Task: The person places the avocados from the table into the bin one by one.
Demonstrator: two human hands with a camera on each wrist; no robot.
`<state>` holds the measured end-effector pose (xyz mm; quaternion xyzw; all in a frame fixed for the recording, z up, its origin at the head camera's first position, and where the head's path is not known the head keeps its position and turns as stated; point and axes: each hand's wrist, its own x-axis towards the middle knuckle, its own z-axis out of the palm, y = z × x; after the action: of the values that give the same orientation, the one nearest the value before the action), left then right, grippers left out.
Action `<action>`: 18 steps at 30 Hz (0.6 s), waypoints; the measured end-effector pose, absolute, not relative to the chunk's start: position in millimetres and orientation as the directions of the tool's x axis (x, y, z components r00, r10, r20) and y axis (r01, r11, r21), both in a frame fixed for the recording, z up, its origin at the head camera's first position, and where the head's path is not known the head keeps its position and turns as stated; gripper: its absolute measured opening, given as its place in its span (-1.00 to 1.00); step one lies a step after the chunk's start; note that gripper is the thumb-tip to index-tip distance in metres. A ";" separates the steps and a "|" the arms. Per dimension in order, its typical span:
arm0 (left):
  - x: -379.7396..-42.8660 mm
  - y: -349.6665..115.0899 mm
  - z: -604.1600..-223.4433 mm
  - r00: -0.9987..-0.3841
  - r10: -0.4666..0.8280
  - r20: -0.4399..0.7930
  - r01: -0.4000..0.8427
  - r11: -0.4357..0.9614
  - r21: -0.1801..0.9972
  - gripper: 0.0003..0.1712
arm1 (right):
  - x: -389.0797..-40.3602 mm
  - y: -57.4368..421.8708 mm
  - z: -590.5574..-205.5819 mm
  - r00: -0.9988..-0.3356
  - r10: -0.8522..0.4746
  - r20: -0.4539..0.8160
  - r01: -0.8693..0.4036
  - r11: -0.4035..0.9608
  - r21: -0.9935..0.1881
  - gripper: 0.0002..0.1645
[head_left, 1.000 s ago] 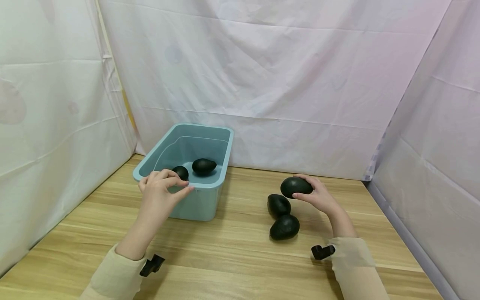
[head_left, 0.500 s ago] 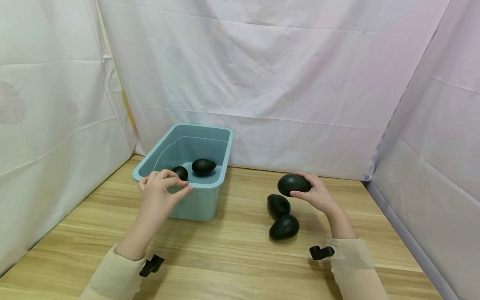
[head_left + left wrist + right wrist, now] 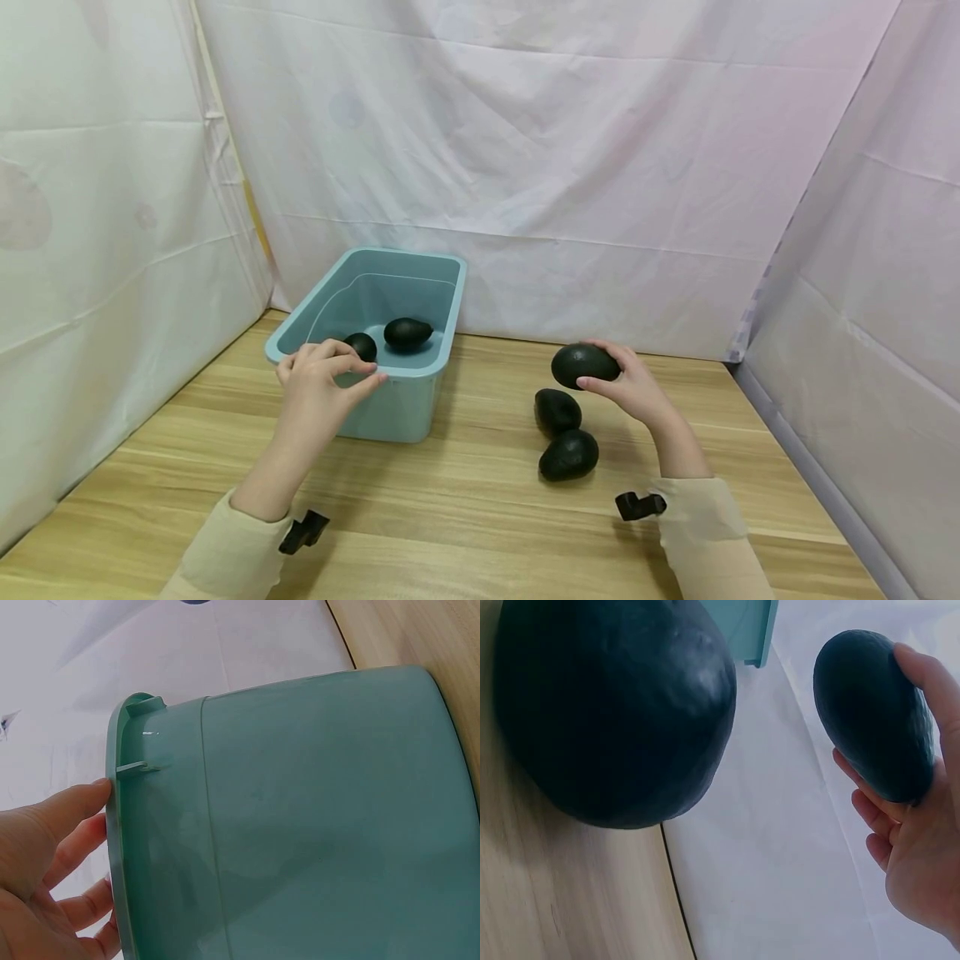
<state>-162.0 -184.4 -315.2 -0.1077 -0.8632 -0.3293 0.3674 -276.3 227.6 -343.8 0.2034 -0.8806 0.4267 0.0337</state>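
My right hand (image 3: 636,385) grips a dark green avocado (image 3: 582,365), thumb on the near side and fingers on the far side, raised over the right part of the table. Two more avocados lie just below it, one (image 3: 557,412) behind the other (image 3: 569,455). My left hand (image 3: 318,387) hovers at the near rim of a blue-green plastic bin (image 3: 452,333), fingers loosely bent and nothing between them; the left wrist view has its fingertips right at the rim (image 3: 114,825). Inside the bin are an avocado (image 3: 408,333) and another (image 3: 363,346) partly hidden by that hand.
The wooden table (image 3: 465,517) carries everything. A white cloth (image 3: 555,150) hangs behind it, with more cloth at both sides. Black wrist mounts sit on the left cuff (image 3: 303,532) and the right cuff (image 3: 640,505).
My right hand has lifted the avocado slightly and moved it a little to the left, away from the two on the table. The left hand has stayed in place.
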 end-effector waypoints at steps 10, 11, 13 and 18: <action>-162.4 -184.2 -315.2 -0.707 -0.059 0.705 0.430 0.756 0.494 -0.81 | -276.6 217.9 -334.3 -0.908 -0.346 0.237 -0.396 0.527 -0.751 -0.21; -162.3 -184.1 -315.2 -0.706 -0.057 0.706 0.430 0.757 0.492 -0.81 | -276.8 216.7 -333.3 -0.907 -0.348 0.237 -0.399 0.527 -0.751 -0.21; -162.5 -184.3 -315.5 -0.706 -0.056 0.706 0.430 0.758 0.490 -0.81 | -277.2 214.0 -331.1 -0.906 -0.350 0.237 -0.399 0.522 -0.754 -0.22; -162.7 -184.3 -315.6 -0.703 -0.058 0.709 0.431 0.759 0.489 -0.81 | -271.1 200.6 -319.1 -0.904 -0.364 0.226 -0.395 0.507 -0.766 -0.22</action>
<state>-162.7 -184.3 -315.6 -0.1082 -0.8618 -0.3299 0.3698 -271.1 200.6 -319.1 0.2186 -0.8679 0.4457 0.0178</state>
